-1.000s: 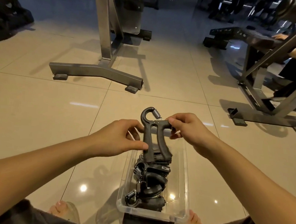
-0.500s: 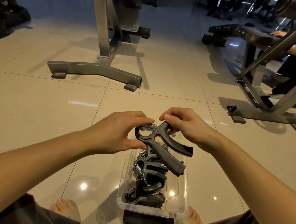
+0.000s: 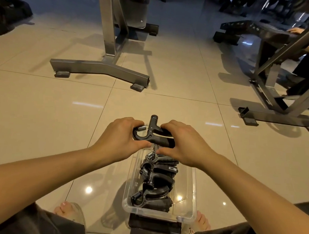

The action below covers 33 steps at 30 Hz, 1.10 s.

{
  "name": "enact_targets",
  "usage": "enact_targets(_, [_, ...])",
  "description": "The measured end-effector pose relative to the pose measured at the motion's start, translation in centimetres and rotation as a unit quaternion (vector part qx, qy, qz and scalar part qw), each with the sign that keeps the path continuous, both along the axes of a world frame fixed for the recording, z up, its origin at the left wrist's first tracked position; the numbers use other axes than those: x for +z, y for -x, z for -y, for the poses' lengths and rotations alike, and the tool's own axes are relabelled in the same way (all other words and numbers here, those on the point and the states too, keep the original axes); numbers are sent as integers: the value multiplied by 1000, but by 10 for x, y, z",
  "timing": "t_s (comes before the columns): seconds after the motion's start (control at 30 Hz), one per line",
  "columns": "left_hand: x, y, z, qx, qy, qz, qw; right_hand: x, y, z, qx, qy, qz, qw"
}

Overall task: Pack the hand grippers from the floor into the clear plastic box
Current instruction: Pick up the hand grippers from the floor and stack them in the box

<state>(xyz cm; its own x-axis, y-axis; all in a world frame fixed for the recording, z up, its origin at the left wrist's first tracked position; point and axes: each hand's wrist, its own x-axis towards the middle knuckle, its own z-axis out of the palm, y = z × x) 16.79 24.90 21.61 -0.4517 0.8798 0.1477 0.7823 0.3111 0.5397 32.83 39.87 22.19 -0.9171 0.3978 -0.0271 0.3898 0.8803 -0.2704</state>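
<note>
A: Where is the hand gripper (image 3: pixel 153 135) right now?

B: Up in the air over the far end of the clear plastic box (image 3: pixel 192 194), lying roughly sideways. Its spring end points to the person's left, its padded handles run to the right, and a short knob sticks up toward the far side.

A: And who has hold of it?

B: Both hands. The left hand (image 3: pixel 119 142) has its grip closed around the spring loop end, thumb underneath and fingers over the top. The right hand (image 3: pixel 183 143) is closed over the handles, with the thumb tucked below them.

A: What is in the box?

B: A row of packed hand grippers (image 3: pixel 154 185), all black with metal springs, stacked along the box from the near end toward the far end. The one being held hangs above the farthest of them; I cannot tell whether it touches them.

A: Where does the box sit?

B: On the tiled floor (image 3: pixel 42 121), between the person's feet, its near end resting over a dark flat object (image 3: pixel 154 226).
</note>
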Motion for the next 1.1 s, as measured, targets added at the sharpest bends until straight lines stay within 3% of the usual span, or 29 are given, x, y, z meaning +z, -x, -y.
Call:
enact_targets(0.17, [-13, -9, 2, -11, 42, 10, 999, -12, -5, 1, -8, 25, 22, 999])
enact_targets(0.43, [-48, 4, 7, -145, 184, 36, 971, -35, -19, 10, -15, -26, 110, 993])
enact_targets(0.63, [-84, 6, 28, -229, 335, -90, 910, -77, -27, 28, 23, -41, 168, 985])
enact_targets(0.8, [-99, 5, 39, -246, 337, -159, 895, -113, -35, 47, 61, -42, 236, 969])
enact_targets(1.1, [-99, 6, 38, -257, 321, -171, 896, -152, -31, 61, 64, -20, 232, 970])
